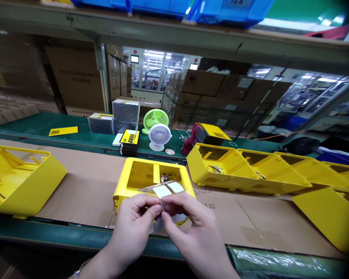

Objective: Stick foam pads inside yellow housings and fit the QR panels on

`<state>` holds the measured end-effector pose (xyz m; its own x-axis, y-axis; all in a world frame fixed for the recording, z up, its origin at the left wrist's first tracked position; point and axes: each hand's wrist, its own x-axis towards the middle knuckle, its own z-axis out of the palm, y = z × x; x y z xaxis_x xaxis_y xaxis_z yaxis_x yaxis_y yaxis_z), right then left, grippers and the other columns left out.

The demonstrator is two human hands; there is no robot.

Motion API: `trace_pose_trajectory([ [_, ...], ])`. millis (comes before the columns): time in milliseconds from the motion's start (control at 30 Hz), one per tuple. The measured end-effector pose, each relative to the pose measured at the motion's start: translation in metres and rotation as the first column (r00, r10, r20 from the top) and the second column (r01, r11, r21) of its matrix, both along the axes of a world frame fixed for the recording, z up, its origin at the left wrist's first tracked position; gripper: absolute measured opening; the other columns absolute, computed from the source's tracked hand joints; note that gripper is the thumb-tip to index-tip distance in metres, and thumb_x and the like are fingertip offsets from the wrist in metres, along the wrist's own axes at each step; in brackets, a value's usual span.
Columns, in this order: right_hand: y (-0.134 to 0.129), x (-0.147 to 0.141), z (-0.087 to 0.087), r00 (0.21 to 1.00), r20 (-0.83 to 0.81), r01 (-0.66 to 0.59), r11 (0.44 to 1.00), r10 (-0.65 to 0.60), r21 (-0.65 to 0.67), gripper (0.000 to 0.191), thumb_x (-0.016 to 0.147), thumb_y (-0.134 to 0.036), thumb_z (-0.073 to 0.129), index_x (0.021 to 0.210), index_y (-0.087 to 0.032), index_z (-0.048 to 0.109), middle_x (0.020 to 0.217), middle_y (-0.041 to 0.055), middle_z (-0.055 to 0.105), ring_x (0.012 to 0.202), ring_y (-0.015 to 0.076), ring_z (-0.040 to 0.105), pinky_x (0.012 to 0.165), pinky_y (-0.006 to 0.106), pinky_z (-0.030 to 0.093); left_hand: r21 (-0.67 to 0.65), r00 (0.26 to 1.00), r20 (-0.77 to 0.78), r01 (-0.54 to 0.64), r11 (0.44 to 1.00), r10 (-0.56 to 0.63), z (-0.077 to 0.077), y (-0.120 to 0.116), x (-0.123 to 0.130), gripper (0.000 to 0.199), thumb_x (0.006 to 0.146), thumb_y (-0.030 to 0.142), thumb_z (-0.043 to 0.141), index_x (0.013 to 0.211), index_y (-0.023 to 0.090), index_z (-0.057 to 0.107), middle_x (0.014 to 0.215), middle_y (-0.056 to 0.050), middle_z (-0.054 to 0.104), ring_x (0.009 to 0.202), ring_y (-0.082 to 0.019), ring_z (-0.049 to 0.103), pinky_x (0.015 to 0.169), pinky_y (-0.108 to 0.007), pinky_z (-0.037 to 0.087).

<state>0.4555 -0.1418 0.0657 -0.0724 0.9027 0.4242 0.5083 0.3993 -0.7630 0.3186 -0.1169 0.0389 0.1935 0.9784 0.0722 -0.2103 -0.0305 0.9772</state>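
Note:
My left hand point(136, 221) and my right hand point(189, 221) meet in front of me, thumbs and forefingers pinched together. Between them they grip a clear sheet of white stickers point(162, 191), whose two white rounded squares show above my fingers. Part of the sheet hangs below, largely covered by my hands. Directly behind it a yellow plastic housing point(123, 180) stands on the cardboard, with a rectangular opening split by a bar. A small metallic part point(163, 178) is visible inside that opening.
More yellow housings point(229, 178) form a row at right; another housing point(43, 186) stands left. On the green shelf are a white fan point(159, 136), a green fan point(155, 116), yellow-labelled black packs point(130, 141) and dark red wires point(189, 141). Blue bins point(159, 6) hang overhead.

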Motion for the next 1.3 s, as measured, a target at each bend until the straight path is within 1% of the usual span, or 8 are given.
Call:
trace_pose_trajectory([
  [367, 0.002, 0.013, -0.002, 0.980, 0.119, -0.168, 0.982, 0.158, 0.080, 0.029, 0.082, -0.013, 0.055, 0.109, -0.023, 0.059, 0.094, 0.0037, 0.060, 0.084, 0.0150, 0.058, 0.073, 0.028, 0.051, -0.120, 0.976, 0.147, 0.180, 0.976, -0.162, -0.002, 0.008, -0.007, 0.020, 0.079, 0.028, 0.063, 0.092, 0.015, 0.070, 0.080, -0.006, 0.068, 0.070, -0.014, 0.060, 0.067, -0.025, 0.049],
  [567, 0.002, 0.028, -0.010, 0.940, 0.336, -0.193, 0.903, 0.059, 0.382, 0.033, 0.079, -0.003, 0.053, 0.105, -0.021, 0.061, 0.095, 0.0073, 0.059, 0.087, 0.0187, 0.057, 0.076, 0.035, 0.050, -0.104, 0.994, 0.096, 0.051, 0.993, -0.041, 0.001, 0.005, -0.006, 0.020, 0.081, 0.030, 0.060, 0.095, 0.016, 0.063, 0.077, -0.002, 0.062, 0.069, -0.010, 0.056, 0.066, -0.019, 0.046],
  [700, -0.005, 0.038, -0.012, 0.913, 0.407, -0.226, 0.865, 0.028, 0.447, 0.034, 0.075, -0.001, 0.055, 0.101, -0.021, 0.062, 0.100, 0.0088, 0.059, 0.092, 0.0226, 0.056, 0.078, 0.040, 0.049, -0.033, 0.992, 0.111, -0.064, 0.997, 0.067, 0.003, 0.008, -0.004, 0.029, 0.084, 0.030, 0.054, 0.113, 0.025, 0.048, 0.072, 0.005, 0.054, 0.060, -0.007, 0.050, 0.057, -0.016, 0.042],
  [833, -0.013, 0.044, -0.011, 0.931, 0.361, -0.236, 0.854, 0.062, 0.463, 0.032, 0.071, 0.003, 0.057, 0.095, -0.017, 0.061, 0.099, 0.0099, 0.058, 0.093, 0.0235, 0.055, 0.077, 0.039, 0.049, 0.009, 0.992, -0.049, -0.115, 0.993, 0.115, 0.002, 0.017, -0.010, 0.015, 0.085, 0.028, 0.051, 0.091, 0.020, 0.062, 0.092, -0.001, 0.062, 0.080, -0.011, 0.056, 0.069, -0.017, 0.044],
  [933, -0.018, 0.047, -0.012, 0.975, 0.219, -0.150, 0.860, 0.046, 0.487, 0.029, 0.072, 0.005, 0.055, 0.093, -0.015, 0.059, 0.097, 0.0097, 0.056, 0.091, 0.0223, 0.055, 0.074, 0.037, 0.049, 0.006, 0.993, -0.068, -0.093, 0.996, 0.093, 0.005, 0.022, -0.015, 0.021, 0.085, 0.031, 0.050, 0.094, 0.019, 0.065, 0.101, -0.003, 0.065, 0.088, -0.014, 0.058, 0.073, -0.020, 0.045],
  [1033, -0.020, 0.049, -0.011, 0.998, -0.048, 0.053, 0.880, -0.034, 0.472, 0.022, 0.075, 0.002, 0.054, 0.089, -0.015, 0.058, 0.092, 0.0088, 0.054, 0.087, 0.0213, 0.055, 0.070, 0.035, 0.048, -0.046, 0.999, 0.027, 0.019, 0.999, -0.018, 0.011, 0.033, -0.019, 0.029, 0.084, 0.037, 0.052, 0.101, 0.017, 0.064, 0.099, -0.007, 0.066, 0.083, -0.016, 0.061, 0.067, -0.022, 0.048],
  [1167, -0.015, 0.048, -0.002, 0.912, -0.384, 0.324, 0.830, -0.146, 0.454, 0.007, 0.079, -0.009, 0.056, 0.081, -0.016, 0.057, 0.083, 0.0070, 0.052, 0.076, 0.0200, 0.054, 0.064, 0.035, 0.044, -0.052, 0.995, 0.038, 0.098, 0.994, -0.096, 0.024, 0.064, -0.022, 0.031, 0.071, 0.030, 0.069, 0.097, 0.012, 0.067, 0.090, -0.009, 0.068, 0.075, -0.017, 0.064, 0.066, -0.027, 0.052],
  [1300, -0.011, 0.045, 0.003, 0.847, -0.495, 0.445, 0.770, -0.195, 0.458, 0.004, 0.079, -0.017, 0.059, 0.077, -0.017, 0.056, 0.079, 0.0059, 0.051, 0.073, 0.0189, 0.052, 0.065, 0.035, 0.042, 0.002, 0.979, 0.161, 0.128, 0.992, -0.127, 0.049, 0.095, -0.021, 0.028, 0.066, 0.016, 0.072, 0.093, 0.012, 0.068, 0.086, -0.008, 0.068, 0.072, -0.015, 0.064, 0.067, -0.029, 0.054],
])
